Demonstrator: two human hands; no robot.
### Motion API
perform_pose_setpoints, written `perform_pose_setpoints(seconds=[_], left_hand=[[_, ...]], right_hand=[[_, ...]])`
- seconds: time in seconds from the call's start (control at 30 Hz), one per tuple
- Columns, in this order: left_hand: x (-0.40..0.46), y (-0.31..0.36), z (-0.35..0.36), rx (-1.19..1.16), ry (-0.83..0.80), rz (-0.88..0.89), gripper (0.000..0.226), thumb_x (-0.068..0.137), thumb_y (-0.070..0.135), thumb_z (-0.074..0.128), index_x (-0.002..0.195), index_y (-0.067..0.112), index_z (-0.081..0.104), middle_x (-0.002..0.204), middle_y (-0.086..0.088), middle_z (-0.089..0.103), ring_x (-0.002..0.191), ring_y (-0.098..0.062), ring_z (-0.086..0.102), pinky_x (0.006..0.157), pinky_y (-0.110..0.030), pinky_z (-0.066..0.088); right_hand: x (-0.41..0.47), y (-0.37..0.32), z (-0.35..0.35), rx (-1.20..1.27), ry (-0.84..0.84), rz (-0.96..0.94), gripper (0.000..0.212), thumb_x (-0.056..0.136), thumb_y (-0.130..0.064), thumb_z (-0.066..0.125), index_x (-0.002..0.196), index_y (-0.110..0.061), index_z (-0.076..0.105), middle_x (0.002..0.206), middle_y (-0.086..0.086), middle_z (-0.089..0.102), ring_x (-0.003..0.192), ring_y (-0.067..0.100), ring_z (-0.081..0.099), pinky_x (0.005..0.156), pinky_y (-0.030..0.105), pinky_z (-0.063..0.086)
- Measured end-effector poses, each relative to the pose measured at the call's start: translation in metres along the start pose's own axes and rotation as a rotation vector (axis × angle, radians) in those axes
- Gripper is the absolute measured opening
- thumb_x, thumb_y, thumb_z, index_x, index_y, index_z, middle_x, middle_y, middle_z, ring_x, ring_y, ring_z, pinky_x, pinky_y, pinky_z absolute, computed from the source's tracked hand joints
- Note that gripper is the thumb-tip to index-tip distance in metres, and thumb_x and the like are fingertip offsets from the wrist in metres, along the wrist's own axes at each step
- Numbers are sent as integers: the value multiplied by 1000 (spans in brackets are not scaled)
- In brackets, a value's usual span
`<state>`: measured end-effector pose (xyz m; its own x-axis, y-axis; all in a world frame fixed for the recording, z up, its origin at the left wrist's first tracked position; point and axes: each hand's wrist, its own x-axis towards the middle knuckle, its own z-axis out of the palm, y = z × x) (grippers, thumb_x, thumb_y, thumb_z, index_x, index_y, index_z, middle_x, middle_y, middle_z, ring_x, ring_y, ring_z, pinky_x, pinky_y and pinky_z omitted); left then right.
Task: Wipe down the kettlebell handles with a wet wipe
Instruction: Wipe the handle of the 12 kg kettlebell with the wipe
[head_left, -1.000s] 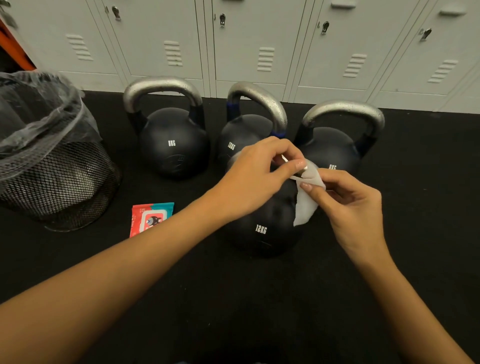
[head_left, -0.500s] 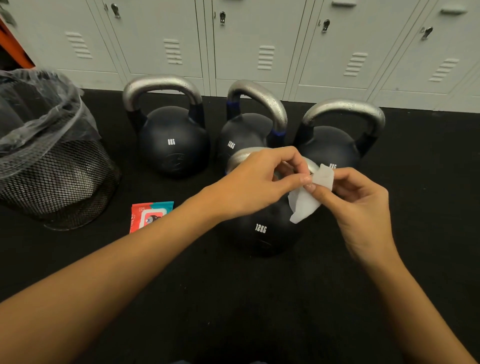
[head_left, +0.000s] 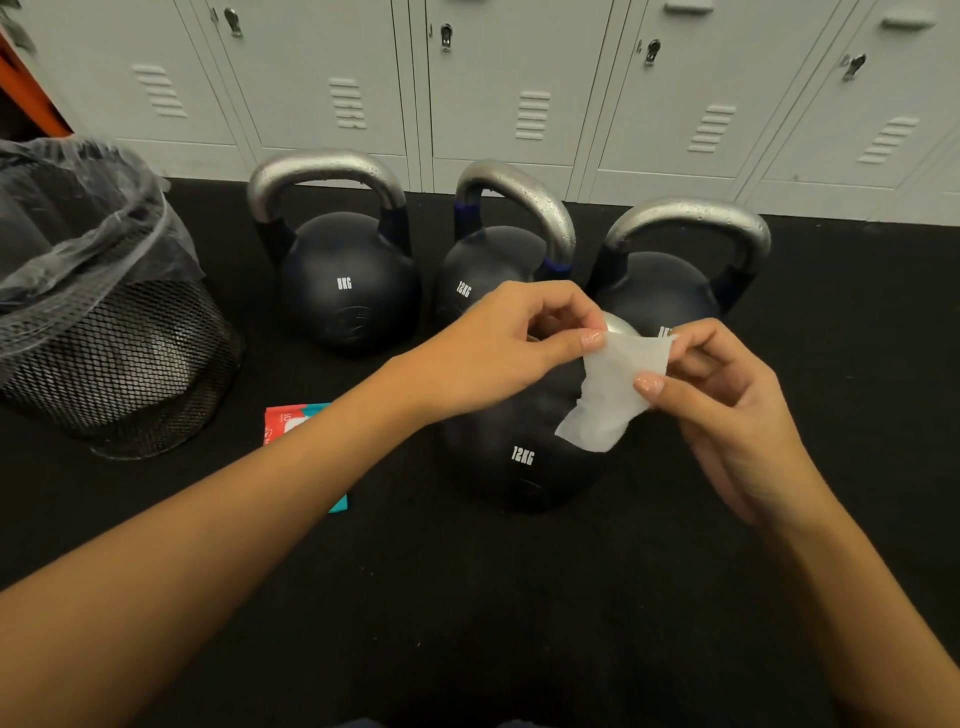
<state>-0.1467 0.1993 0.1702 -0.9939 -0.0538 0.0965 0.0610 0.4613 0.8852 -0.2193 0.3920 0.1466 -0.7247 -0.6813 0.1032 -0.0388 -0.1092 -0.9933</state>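
A white wet wipe (head_left: 608, 395) is held stretched between both hands above the nearest kettlebell (head_left: 519, 457), which is marked 12KG and stands on the black floor (head_left: 467, 597). The wipe's left upper corner is pinched by the left hand (head_left: 498, 348), thumb and forefinger closed on it, while its right edge is pinched by the right hand (head_left: 727, 395) in the same manner; each grip is thus clamped on the wipe, and its lower end is left hanging loose in front of the kettlebell's body. Only a small silver part of this kettlebell's handle (head_left: 618, 325) is seen between the two hands; the rest is hidden behind them. Three more kettlebells are lined up behind it: one marked 8KG (head_left: 348, 280) to the left, one marked 12KG (head_left: 493, 265) in the middle with blue bands at the foot of its handle, and a third (head_left: 660, 291) to the right, whose marking is mostly covered. Their silver handles are seen upright and untouched. A red and teal wipe packet (head_left: 291, 421) is laid flat on the floor to the left of the near kettlebell, partly covered by the left forearm. Further left, a black mesh bin (head_left: 114, 353) lined with a clear plastic bag is stood on the floor. Grey lockers (head_left: 519, 78) are ranged along the back.
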Motion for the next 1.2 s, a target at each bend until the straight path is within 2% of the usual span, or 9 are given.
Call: perform_pose_setpoints(seconds=[0.13,0.3,0.4,0.5,0.63,0.87,1.07,1.13,1.2], left_hand=[[-5,-4,0,-51,86,-29,9,95,16,57,102,13,62,93,6,65,83,-5,63,75,-17,49],[-30,-21,48,-198,446,-198,14,89,18,65,97,19,55,90,2,58,73,-9,59,70,-23,51],[-41,-23,74,-286,367,-306,16,88,22,66,98,22,54,92,4,61,83,-4,62,75,-22,51],[-38,-17,80,-415,274,-323,27,92,17,61,118,22,55,113,8,63,105,0,61,86,-16,50],[-35,-12,82,-528,258,-324,33,92,13,60,123,22,54,111,13,65,103,5,61,79,-7,47],[-21,-18,83,-343,362,-356,18,92,27,61,105,20,71,95,6,73,94,-3,66,87,-26,53],[-8,-22,70,-86,508,-393,27,98,27,51,89,10,71,83,-7,69,83,-12,64,73,-21,48],[-3,-24,74,-12,509,-365,29,99,27,49,86,10,68,75,-6,66,76,-12,61,65,-17,42],[3,-24,89,42,506,-306,26,100,25,48,90,12,68,77,-3,67,78,-15,62,70,-23,43]], right_hand=[[2,-4,-5,10,13,-11,23,74,-11,69,92,-16,55,91,-3,70,97,21,69,76,26,57],[2,3,1,-214,79,-23,28,75,-16,75,97,-17,57,90,3,67,77,19,65,73,32,57],[0,7,7,-337,46,-17,30,82,-11,74,104,-18,55,90,4,68,76,13,67,72,27,57],[-3,8,9,-429,-47,13,32,88,-11,68,114,-23,53,100,-6,71,89,12,70,81,31,58],[-4,8,2,-462,-94,62,29,97,-16,57,123,-30,52,107,-8,73,100,7,69,90,32,55],[4,4,-10,-422,-17,-6,22,101,-19,47,119,-26,58,102,-2,73,94,13,71,81,28,57],[15,8,-22,-352,230,-82,17,101,-16,49,110,-21,63,101,0,72,99,11,69,84,28,56],[20,14,-20,-372,215,-33,19,101,-21,49,113,-24,63,107,-7,70,104,2,65,90,26,54],[24,23,-18,-392,180,22,23,102,-31,47,119,-27,62,113,-10,68,108,-3,62,95,26,50]])
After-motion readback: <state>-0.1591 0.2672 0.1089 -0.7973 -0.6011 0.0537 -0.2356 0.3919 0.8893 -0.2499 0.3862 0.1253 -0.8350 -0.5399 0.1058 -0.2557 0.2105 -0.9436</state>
